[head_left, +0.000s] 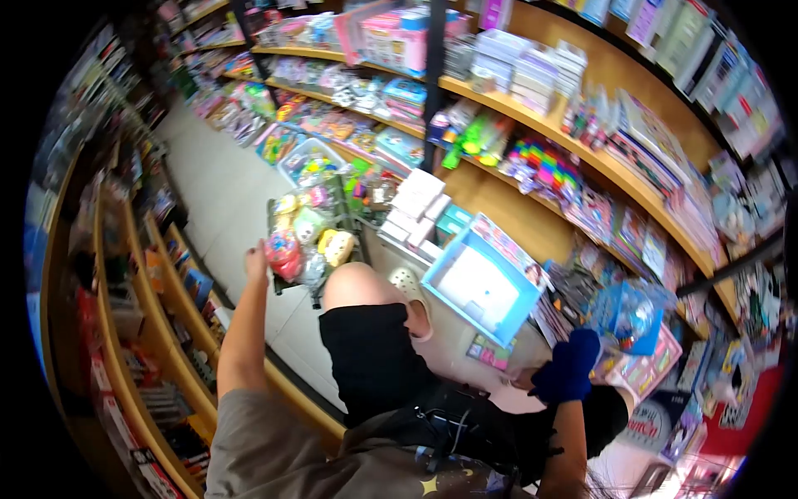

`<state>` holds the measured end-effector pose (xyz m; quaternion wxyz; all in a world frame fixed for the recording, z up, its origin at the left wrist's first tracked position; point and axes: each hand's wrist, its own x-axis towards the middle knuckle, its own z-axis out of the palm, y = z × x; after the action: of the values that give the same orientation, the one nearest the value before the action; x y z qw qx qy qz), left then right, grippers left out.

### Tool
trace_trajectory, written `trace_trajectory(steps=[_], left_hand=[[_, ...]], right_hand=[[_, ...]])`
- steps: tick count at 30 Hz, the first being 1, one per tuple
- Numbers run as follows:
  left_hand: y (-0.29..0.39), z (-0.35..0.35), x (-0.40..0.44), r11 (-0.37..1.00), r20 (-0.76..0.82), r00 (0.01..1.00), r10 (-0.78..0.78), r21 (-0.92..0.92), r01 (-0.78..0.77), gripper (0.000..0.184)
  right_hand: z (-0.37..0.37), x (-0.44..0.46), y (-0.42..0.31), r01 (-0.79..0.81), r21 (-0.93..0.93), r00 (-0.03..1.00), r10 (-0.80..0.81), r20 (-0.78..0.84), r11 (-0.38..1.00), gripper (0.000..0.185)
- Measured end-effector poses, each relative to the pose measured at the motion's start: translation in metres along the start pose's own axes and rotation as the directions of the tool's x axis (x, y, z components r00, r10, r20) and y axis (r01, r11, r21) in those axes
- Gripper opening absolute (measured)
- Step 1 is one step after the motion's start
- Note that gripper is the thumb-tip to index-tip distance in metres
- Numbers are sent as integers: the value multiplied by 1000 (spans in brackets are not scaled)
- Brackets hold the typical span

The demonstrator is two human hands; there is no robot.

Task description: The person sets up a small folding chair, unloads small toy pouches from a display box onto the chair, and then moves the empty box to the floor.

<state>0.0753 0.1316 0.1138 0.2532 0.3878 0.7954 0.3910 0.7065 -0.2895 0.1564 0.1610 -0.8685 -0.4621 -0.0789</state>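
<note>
My left hand (258, 261) is bare, its fingers drawn together at the left side of a dark basket (278, 218); what they hold, if anything, is too small to make out. Inside the basket are soft colourful toys, among them a red bagged one (284, 254) close to my fingers and a cream one (337, 247). My right hand (568, 366) wears a dark blue glove and is over my right leg; its fingers are too blurred to read. Between my hands, a light blue box (484, 281) with a whitish inside is tilted against the lower shelf.
White boxes (418, 196) are stacked beside the blue box. Shelves (532, 108) full of goods curve along the back and right. Wooden shelving (137, 274) runs down the left. A blue container (625, 316) stands at right. A small colourful packet (492, 351) lies on the floor.
</note>
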Motion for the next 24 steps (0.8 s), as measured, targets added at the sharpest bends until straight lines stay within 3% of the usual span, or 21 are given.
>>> trace_trajectory(steps=[1,4,6,8,9,10,11,12,13,14,15,16,17,19,21,22,24], left_hand=[[-21,15,25,977,-169,973,158,167,-130,54],[51,13,-43,769,-222,755,617,376,-517,48],[102,20,-101,734,-44,734,677,97,-672,44],[148,32,-165,657,154,639,753,-217,-722,36],[168,37,-196,686,369,582,725,-314,-656,33],[179,46,-225,656,528,443,724,-330,-678,32],[177,62,-252,669,649,339,681,-365,-647,33],[171,78,-280,535,716,124,687,-382,-753,32],[170,84,-315,481,768,-38,640,-438,-760,38],[156,100,-344,599,876,-127,466,-417,-684,46],[158,107,-374,486,835,-356,420,-538,-688,52],[138,126,-398,327,670,-533,516,-730,-600,56],[130,132,-424,353,663,-607,437,-748,-562,58],[83,155,-461,382,645,-646,407,-763,-521,45],[70,162,-475,428,709,-688,154,-676,-600,34],[64,164,-480,439,722,-691,20,-628,-643,29],[46,164,-474,478,588,-736,335,-779,-405,23]], right_hand=[[1,-1,1,6,4,999,-6,37,1000,19],[1,-8,-4,133,102,991,-134,9,986,19],[2,-11,-9,321,199,947,-319,-46,926,20],[7,-13,-16,502,293,860,-506,-68,814,20],[11,-14,-19,556,334,813,-581,-30,761,20],[18,-13,-22,592,372,763,-646,27,715,21],[29,-13,-24,576,410,699,-686,201,707,22],[40,-13,-25,549,441,611,-701,367,710,23],[38,-15,-43,527,380,564,-647,512,760,23],[36,-19,-53,516,443,458,-674,580,733,27],[37,-30,-57,462,534,445,-706,551,708,34],[22,-39,-68,427,549,449,-696,561,718,41],[-11,-38,-86,404,446,425,-595,682,799,39],[-26,-45,-97,395,387,560,-552,618,833,36],[1,-67,-88,456,465,786,-589,190,759,33],[-4,-66,-84,417,558,755,-615,226,717,33],[-19,-56,-80,317,729,677,-683,274,607,31]])
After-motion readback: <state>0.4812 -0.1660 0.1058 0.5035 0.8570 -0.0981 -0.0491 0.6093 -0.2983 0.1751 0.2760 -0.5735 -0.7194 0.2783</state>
